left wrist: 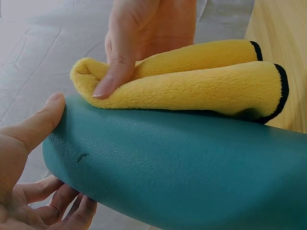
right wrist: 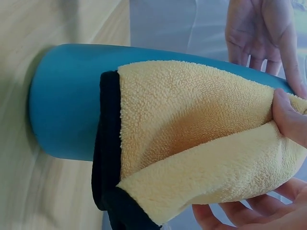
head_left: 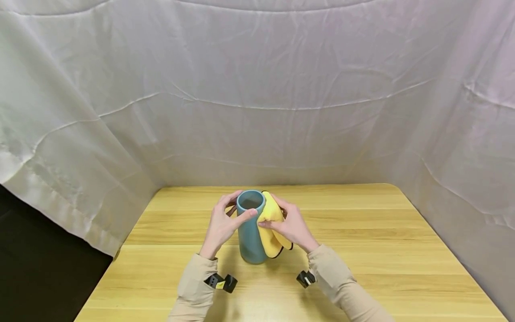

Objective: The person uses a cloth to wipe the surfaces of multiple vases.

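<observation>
A tall teal vase [head_left: 250, 239] stands upright on the wooden table, its round mouth facing up. My left hand [head_left: 222, 221] grips it near the rim, thumb on the near side and fingers round the far left side. On the vase's right side hangs a folded yellow cloth [head_left: 268, 235] with black edging. My right hand [head_left: 295, 226] pinches this cloth between thumb and fingers close to the rim, and the cloth lies against the vase wall. In the left wrist view a small dark mark shows on the vase [left wrist: 144, 163] near its rim.
The light wooden table [head_left: 362, 250] spreads out round the vase. Pale grey curtains [head_left: 281, 98] hang behind it and at both sides. A black area [head_left: 40, 264] lies beyond the table's left edge. Each wrist wears a small black camera [head_left: 221, 282].
</observation>
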`<control>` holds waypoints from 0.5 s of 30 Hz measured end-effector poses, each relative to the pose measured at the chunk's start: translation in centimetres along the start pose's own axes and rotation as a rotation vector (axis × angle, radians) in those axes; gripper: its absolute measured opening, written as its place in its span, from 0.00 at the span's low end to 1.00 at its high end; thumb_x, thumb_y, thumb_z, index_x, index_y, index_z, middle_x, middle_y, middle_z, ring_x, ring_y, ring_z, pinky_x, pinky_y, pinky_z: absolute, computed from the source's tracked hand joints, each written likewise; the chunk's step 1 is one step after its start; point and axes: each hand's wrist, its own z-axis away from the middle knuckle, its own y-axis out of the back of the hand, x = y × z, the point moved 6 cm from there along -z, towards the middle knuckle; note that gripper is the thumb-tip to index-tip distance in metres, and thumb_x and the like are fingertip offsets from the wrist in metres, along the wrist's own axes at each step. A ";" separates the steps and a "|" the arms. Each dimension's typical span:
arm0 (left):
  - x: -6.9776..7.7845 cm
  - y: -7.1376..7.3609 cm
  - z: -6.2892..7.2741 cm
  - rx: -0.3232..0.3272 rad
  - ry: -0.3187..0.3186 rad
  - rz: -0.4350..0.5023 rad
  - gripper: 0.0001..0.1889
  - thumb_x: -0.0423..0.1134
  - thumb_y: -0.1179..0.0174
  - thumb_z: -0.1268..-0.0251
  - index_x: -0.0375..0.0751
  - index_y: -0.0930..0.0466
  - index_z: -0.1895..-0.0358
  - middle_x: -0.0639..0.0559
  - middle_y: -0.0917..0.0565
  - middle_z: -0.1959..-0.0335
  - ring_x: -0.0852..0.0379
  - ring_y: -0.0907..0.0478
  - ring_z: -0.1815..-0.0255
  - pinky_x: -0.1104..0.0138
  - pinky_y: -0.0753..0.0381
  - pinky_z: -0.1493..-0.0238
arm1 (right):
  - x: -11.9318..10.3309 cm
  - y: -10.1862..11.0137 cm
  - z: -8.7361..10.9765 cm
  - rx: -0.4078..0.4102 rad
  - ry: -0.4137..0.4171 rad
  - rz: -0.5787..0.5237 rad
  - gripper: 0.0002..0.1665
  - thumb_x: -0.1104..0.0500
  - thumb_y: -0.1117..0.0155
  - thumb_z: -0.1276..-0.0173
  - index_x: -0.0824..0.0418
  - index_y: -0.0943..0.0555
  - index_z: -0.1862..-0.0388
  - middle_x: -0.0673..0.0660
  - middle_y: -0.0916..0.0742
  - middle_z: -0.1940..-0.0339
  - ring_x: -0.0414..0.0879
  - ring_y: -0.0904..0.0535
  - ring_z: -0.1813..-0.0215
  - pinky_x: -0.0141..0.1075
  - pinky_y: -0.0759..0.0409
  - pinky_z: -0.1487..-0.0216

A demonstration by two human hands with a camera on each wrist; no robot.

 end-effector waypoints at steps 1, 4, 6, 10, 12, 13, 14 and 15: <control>0.0 0.0 0.0 0.000 0.001 0.000 0.33 0.39 0.24 0.45 0.42 0.23 0.35 0.43 0.22 0.42 0.46 0.24 0.39 0.50 0.25 0.29 | 0.2 0.0 0.1 -0.003 -0.006 0.001 0.45 0.57 0.20 0.44 0.57 0.27 0.27 0.60 0.14 0.40 0.49 0.17 0.48 0.34 0.17 0.50; 0.0 0.0 0.0 -0.003 0.000 -0.001 0.33 0.40 0.24 0.45 0.42 0.23 0.34 0.43 0.22 0.42 0.46 0.24 0.39 0.50 0.25 0.29 | 1.0 -0.3 0.4 -0.009 -0.026 -0.001 0.45 0.58 0.20 0.44 0.57 0.28 0.27 0.60 0.14 0.42 0.48 0.16 0.49 0.33 0.16 0.51; 0.0 -0.1 0.0 -0.004 0.001 -0.001 0.33 0.39 0.24 0.45 0.42 0.23 0.34 0.43 0.22 0.41 0.46 0.24 0.39 0.50 0.25 0.29 | 1.7 -0.4 0.8 -0.010 -0.045 -0.008 0.45 0.58 0.19 0.45 0.57 0.27 0.28 0.60 0.13 0.43 0.47 0.16 0.51 0.32 0.16 0.52; -0.1 -0.1 0.0 -0.005 0.002 0.005 0.32 0.39 0.24 0.45 0.42 0.23 0.34 0.42 0.22 0.42 0.46 0.24 0.39 0.49 0.25 0.29 | 3.1 -0.9 1.5 -0.016 -0.080 -0.031 0.47 0.59 0.19 0.46 0.59 0.27 0.27 0.61 0.12 0.45 0.46 0.15 0.52 0.31 0.15 0.53; -0.1 -0.1 0.0 -0.005 0.003 0.010 0.32 0.39 0.25 0.45 0.42 0.23 0.34 0.42 0.22 0.42 0.46 0.25 0.39 0.49 0.26 0.28 | 3.8 -1.1 1.8 -0.025 -0.090 -0.037 0.47 0.59 0.19 0.46 0.60 0.28 0.27 0.62 0.13 0.44 0.47 0.14 0.51 0.30 0.15 0.52; -0.2 -0.1 0.0 -0.005 0.003 0.013 0.32 0.39 0.25 0.44 0.42 0.23 0.34 0.42 0.22 0.42 0.46 0.25 0.38 0.49 0.26 0.28 | 4.0 -1.3 2.0 -0.032 -0.093 -0.034 0.48 0.59 0.19 0.46 0.61 0.29 0.27 0.63 0.13 0.43 0.48 0.14 0.50 0.30 0.15 0.52; -0.1 -0.1 0.0 -0.006 0.002 0.014 0.32 0.39 0.25 0.44 0.42 0.24 0.34 0.42 0.22 0.42 0.46 0.25 0.38 0.49 0.26 0.28 | 4.3 -1.4 2.1 -0.037 -0.094 -0.032 0.48 0.59 0.19 0.46 0.61 0.29 0.27 0.63 0.13 0.43 0.49 0.14 0.50 0.30 0.15 0.51; -0.1 -0.1 0.0 -0.007 0.003 0.015 0.32 0.39 0.25 0.44 0.42 0.24 0.34 0.42 0.22 0.42 0.46 0.25 0.38 0.49 0.27 0.28 | 4.5 -1.5 2.3 -0.043 -0.097 -0.030 0.48 0.60 0.19 0.46 0.61 0.29 0.27 0.64 0.13 0.42 0.50 0.14 0.49 0.30 0.15 0.51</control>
